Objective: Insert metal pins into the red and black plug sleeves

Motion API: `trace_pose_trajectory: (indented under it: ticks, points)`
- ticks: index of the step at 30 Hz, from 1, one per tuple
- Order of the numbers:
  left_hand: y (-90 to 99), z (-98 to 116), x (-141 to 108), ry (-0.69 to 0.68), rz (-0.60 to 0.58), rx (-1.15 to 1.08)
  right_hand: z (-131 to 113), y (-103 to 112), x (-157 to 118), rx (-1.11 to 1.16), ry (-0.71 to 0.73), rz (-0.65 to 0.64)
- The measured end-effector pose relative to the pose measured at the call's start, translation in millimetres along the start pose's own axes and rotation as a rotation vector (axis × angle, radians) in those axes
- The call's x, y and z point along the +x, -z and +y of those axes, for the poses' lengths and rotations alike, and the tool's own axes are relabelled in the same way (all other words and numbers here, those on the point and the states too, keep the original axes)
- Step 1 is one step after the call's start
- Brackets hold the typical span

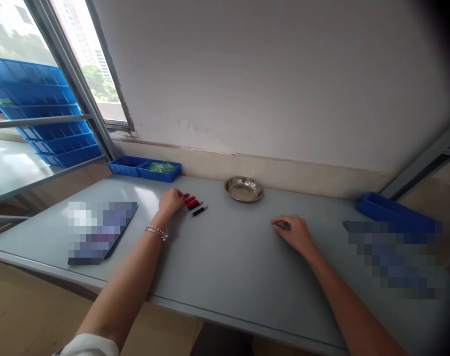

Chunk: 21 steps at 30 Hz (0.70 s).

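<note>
A long grey desk (217,262) runs along a white wall (269,84) beneath an open window (76,64), and beyond the glass a stack of blue trays (43,113) is visible. Two blurred dark patches (99,232) lie flat on the desk, one at each side. A third blue tray (395,212) sits at the far right, and two shallow blue plastic trays (143,169) stand side by side against the wall, the right one holding something green (160,167). A round steel bowl (244,189) with a shiny, dished surface rests near the wall, apart from both hands. The left hand (171,201) lies on the desk, its fingers (177,196) held together and touching the near end of a slanted row of small red and black rod-shaped pieces (193,203); whether they pinch one, I cannot tell. A beaded bracelet (156,231) circles that wrist. The right hand (295,232) rests palm down, its fingers (280,222) close together over a small dark piece (284,226), and no clear pinch shows.
</note>
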<state>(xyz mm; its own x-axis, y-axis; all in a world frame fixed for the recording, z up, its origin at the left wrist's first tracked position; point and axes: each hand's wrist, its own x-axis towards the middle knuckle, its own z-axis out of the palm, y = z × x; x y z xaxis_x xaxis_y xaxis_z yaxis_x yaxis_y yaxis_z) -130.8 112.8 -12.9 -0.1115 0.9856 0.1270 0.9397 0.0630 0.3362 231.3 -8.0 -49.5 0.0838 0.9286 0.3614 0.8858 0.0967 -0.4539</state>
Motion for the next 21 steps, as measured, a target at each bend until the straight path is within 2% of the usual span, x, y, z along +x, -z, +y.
trace_pose_trajectory:
  ticks: [5, 12, 21]
  points:
    - [1.0, 0.8, 3.3, -0.027, -0.026, 0.006, -2.5, 4.9, 1.9, 0.01, -0.021, -0.004]
    - [-0.9, 4.1, 3.7, -0.075, -0.038, 0.029, -11.4, 11.4, 1.5, 0.047, -0.144, -0.105]
    - [-0.2, 6.7, 0.8, -0.107, -0.047, 0.045, -10.1, 5.3, 3.3, 0.089, -0.075, -0.052]
